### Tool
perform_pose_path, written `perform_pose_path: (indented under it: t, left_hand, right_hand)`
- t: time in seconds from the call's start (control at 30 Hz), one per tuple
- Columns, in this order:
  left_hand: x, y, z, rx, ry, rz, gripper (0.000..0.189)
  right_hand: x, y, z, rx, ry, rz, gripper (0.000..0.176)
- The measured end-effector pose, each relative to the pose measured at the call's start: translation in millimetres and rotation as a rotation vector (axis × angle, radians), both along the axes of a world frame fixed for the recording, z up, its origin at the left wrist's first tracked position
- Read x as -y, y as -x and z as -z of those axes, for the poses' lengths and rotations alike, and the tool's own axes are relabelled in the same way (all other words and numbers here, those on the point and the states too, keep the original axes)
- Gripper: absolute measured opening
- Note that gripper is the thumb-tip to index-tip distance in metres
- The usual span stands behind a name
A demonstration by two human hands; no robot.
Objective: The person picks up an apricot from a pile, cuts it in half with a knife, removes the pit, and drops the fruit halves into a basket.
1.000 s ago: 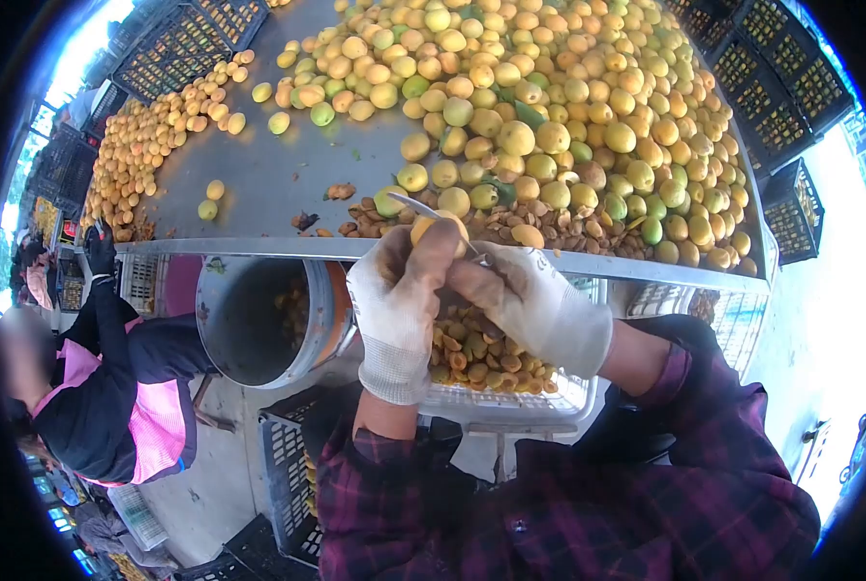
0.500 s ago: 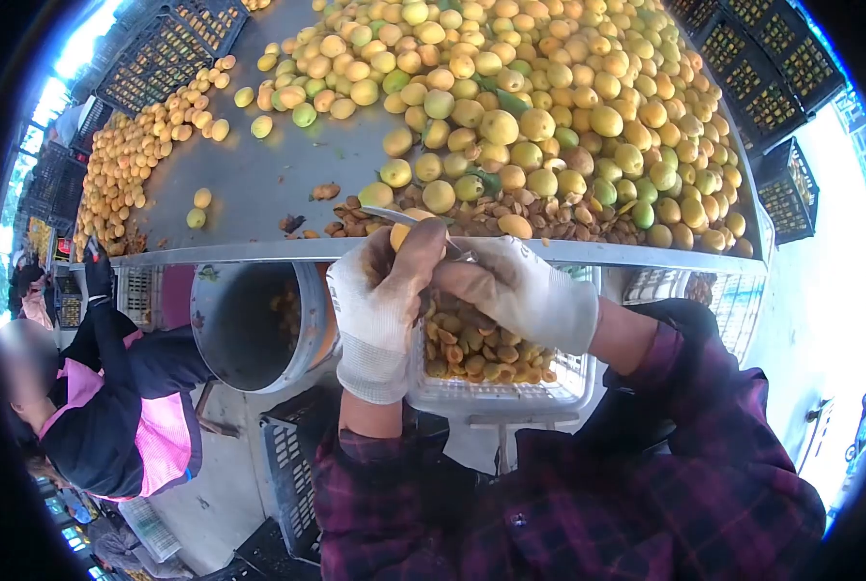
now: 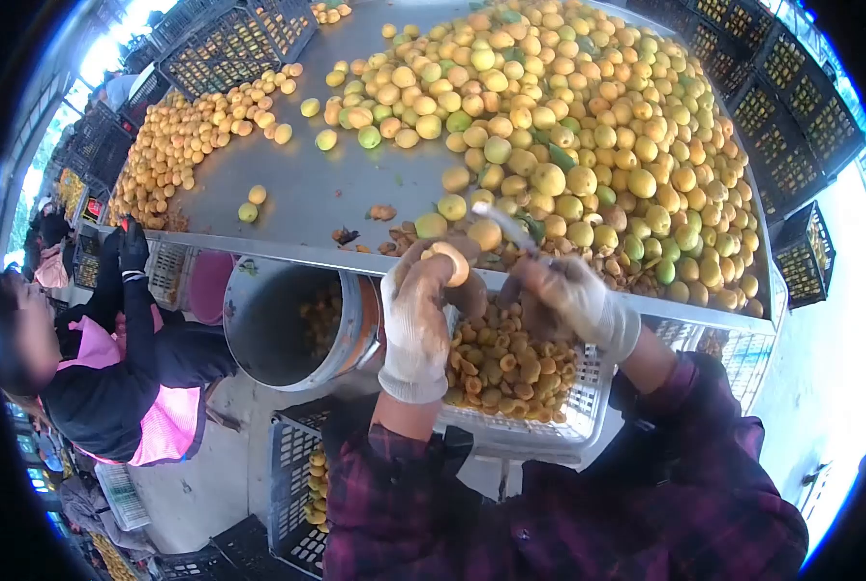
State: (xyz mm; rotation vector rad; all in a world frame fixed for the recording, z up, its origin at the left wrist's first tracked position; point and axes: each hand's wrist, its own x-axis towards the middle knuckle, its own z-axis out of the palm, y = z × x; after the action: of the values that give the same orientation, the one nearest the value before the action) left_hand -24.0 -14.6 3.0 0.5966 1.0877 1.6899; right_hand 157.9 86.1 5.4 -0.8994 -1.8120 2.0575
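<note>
My left hand (image 3: 419, 315), in a white work glove with stained fingers, is closed around a cut apricot (image 3: 450, 259) near the table's front edge. To its right, my gloved right hand (image 3: 573, 302) grips a knife (image 3: 512, 227); its blade, blurred by motion, points up and left over the table. My right fingers are partly smeared, and the handle is hidden in them. Below both hands, a white plastic basket (image 3: 588, 412) holds many apricot halves (image 3: 510, 363). Beyond them, a large heap of whole yellow and green apricots (image 3: 588, 126) covers much of the metal table (image 3: 258, 208).
A round bucket (image 3: 283, 324) stands left of my left arm, beside a black crate (image 3: 292, 489). Stacked black crates (image 3: 801, 82) line the right side, more at the back left. At left, a co-worker (image 3: 113, 368) sits by another apricot pile (image 3: 186, 131).
My hands have moved apart; the right hand with the knife has swung right, away from the apricot in my left. The view has shifted, so the table sits lower and further right.
</note>
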Motion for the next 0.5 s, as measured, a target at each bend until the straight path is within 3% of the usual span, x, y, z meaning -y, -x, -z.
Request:
perform_pose_path:
  t: [0.07, 0.1, 0.23, 0.33, 0.4, 0.43, 0.5]
  left_hand:
    - [-3.1, -2.1, 4.2, 0.055, 0.063, -0.031, 0.041]
    - [-3.0, -3.6, 7.2, 0.069, 0.086, -0.015, 0.041]
    - [-0.3, -5.4, 14.0, 0.108, 0.171, -0.004, 0.047]
    - [0.1, -7.8, 34.4, -0.026, 0.149, 0.079, 0.048]
    - [-0.4, -2.7, 73.7, -0.595, -0.172, 0.203, 0.048]
    - [-0.4, -10.2, 59.9, -0.591, -0.166, 0.208, 0.048]
    - [2.0, -30.1, 31.4, 0.045, 0.211, 0.338, 0.056]
  right_hand:
    - [-7.5, -3.3, 4.4, -0.057, -0.133, 0.187, 0.050]
    - [-18.4, -7.4, 9.1, 0.188, -0.023, 0.297, 0.046]
    - [-17.3, -1.9, -6.1, 0.077, -0.038, 0.358, 0.031]
    - [-12.4, -1.6, -13.3, 0.016, -0.039, 0.371, 0.024]
    - [-8.4, 1.5, -11.3, -0.095, 0.011, 0.405, 0.015]
    - [-7.6, 2.6, -14.3, -0.091, 0.017, 0.408, 0.015]
    - [-7.0, -1.1, -25.3, -0.114, 0.060, 0.466, 0.015]
